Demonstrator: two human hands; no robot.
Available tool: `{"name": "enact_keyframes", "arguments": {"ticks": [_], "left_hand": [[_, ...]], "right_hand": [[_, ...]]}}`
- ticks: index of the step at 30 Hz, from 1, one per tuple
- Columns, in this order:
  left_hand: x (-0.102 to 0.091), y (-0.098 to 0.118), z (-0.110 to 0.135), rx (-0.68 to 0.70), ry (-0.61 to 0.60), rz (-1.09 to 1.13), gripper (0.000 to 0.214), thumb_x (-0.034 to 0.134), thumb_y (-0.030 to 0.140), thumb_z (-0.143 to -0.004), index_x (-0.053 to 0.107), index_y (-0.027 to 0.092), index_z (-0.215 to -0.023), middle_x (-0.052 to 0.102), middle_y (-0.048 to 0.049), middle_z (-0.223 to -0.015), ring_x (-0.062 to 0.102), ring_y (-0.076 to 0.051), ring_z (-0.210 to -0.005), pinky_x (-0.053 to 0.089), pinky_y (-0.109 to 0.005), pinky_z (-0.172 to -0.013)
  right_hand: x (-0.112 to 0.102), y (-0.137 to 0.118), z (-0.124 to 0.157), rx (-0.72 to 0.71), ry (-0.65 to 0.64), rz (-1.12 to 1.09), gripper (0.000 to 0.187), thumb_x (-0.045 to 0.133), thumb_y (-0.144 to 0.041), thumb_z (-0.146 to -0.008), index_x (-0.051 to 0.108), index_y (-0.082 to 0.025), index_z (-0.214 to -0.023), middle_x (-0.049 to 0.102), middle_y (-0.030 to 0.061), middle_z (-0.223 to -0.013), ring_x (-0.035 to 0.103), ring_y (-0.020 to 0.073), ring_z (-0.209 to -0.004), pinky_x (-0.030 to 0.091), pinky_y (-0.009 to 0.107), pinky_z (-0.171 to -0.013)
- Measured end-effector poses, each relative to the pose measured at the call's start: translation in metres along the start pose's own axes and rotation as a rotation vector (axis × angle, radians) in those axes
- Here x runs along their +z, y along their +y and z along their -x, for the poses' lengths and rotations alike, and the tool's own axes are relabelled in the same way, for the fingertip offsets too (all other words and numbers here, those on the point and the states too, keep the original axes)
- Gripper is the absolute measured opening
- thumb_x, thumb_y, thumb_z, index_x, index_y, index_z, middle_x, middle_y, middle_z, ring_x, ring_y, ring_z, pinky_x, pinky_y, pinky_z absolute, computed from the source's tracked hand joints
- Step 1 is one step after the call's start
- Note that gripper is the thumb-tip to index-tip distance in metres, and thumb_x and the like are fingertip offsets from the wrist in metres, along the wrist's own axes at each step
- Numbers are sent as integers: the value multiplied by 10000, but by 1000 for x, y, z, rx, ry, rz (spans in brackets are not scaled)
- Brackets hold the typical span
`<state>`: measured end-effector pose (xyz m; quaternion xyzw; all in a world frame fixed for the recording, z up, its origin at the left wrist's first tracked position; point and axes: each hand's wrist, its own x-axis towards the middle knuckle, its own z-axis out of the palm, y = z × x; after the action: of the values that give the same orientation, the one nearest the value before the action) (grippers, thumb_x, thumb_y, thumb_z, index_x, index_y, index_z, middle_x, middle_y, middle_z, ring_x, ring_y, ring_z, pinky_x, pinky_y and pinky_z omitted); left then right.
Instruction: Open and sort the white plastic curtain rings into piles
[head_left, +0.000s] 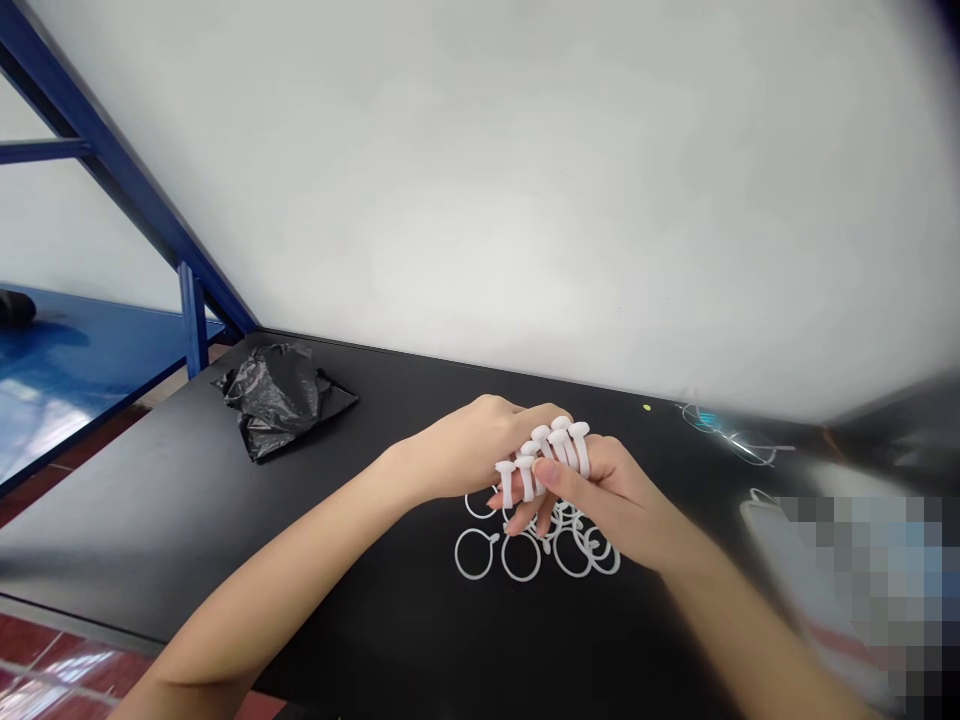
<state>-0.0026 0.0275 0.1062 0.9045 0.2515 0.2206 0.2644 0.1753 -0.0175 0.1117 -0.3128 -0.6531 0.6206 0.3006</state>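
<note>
Right hand (619, 500) is clamped on a row of white pegs (551, 450), thumb across the stems, heads pointing to 12 o'clock. Left hand (465, 450) is curled against the pegs from 9 o'clock, can't tell if it grips. Loose white rings (517, 555) lie on the black table (375, 620) at 6 o'clock of the hands, black bag (281, 395) at 10 o'clock, well apart.

Head camera looks down, seemingly tilted, at table (450, 650).
</note>
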Motion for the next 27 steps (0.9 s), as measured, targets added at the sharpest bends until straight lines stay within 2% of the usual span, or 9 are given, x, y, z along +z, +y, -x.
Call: {"name": "enact_keyframes", "arguments": {"ticks": [6,9,12,16,20,23,27], "left_hand": [[3,-4,1,60,-26,187,245,529,85,-831,567,166,-1059,576,57,-602,510,-64,-495,373,-141,-463],[4,-8,0,70,-17,251,193,542,137,-833,581,159,-1021,591,44,-630,519,-75,-522,408,-165,-504],[5,-10,-1,76,3,282,146,511,167,-857,607,160,-966,621,26,-701,539,-76,-561,443,-186,-567],[2,-4,-2,46,-26,310,209,524,149,-832,614,153,-1020,669,4,-770,557,-85,-580,441,-189,-561],[-1,3,0,8,-43,158,323,532,86,-788,595,153,-1097,683,4,-753,579,-97,-576,424,-189,-549],[-4,3,2,-16,3,-56,439,535,92,-786,550,157,-1220,666,15,-693,561,-108,-544,382,-198,-519],[-10,-1,5,-30,110,-339,432,522,208,-856,499,149,-1283,671,3,-700,546,-126,-525,333,-220,-494]], "right_hand": [[6,5,5,-115,6,145,390,456,-376,-993,778,-175,-907,759,77,-825,724,173,-714,587,271,-612],[7,5,7,-226,23,376,406,448,-334,-991,781,-193,-807,754,65,-800,714,188,-766,580,298,-689],[6,2,9,-298,37,577,386,452,-298,-984,783,-197,-814,742,58,-748,701,192,-747,560,292,-665],[5,0,9,-308,48,514,340,481,-282,-973,770,-205,-812,735,45,-756,699,193,-778,560,304,-707],[9,4,6,-185,99,402,99,735,-316,-807,741,-217,-802,723,19,-730,676,194,-692,567,314,-653],[11,8,4,-149,200,408,140,757,-325,-784,718,-209,-716,676,1,-634,613,158,-577,533,289,-569],[8,10,5,-109,318,308,223,704,-349,-835,691,-192,-678,669,21,-644,622,167,-607,525,289,-557]]}}
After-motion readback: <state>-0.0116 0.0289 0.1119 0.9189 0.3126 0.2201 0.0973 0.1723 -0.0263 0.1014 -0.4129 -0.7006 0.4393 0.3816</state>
